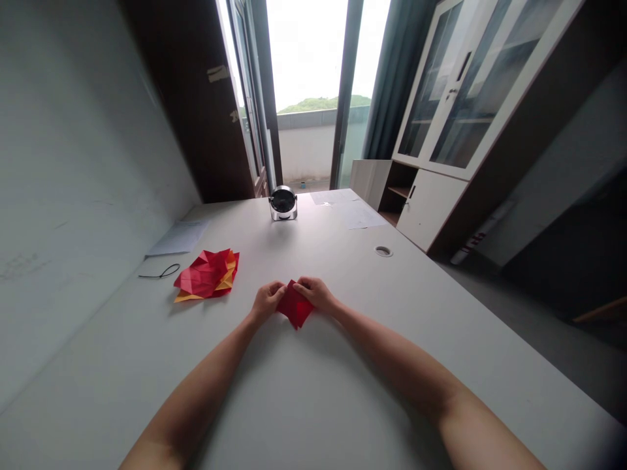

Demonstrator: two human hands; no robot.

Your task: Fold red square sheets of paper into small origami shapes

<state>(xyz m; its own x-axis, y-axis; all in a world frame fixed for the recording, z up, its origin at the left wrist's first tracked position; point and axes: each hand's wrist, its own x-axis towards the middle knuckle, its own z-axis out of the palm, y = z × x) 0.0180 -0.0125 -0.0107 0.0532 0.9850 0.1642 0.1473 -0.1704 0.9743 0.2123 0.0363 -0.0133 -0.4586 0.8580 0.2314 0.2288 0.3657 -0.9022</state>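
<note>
A small folded piece of red paper [295, 308] is held between my hands over the middle of the white table. My left hand [268, 298] pinches its left edge, thumb on the near face. On the other side, my right hand [317, 294] grips the upper right edge in the same way. The paper's lower corner points toward me and its layers part slightly there. Fingers behind the paper are hidden. To the left lies a loose pile of creased red and orange paper [206, 275], apart from both hands.
A black cable tie [160, 271] and white sheets [179, 237] lie by the left wall. Farther back stands a small round black device on a silver stand [283, 203]. More sheets [366, 217] and a round cable hole [383, 250] are at the right. A cabinet [431, 205] stands beyond the table's right edge.
</note>
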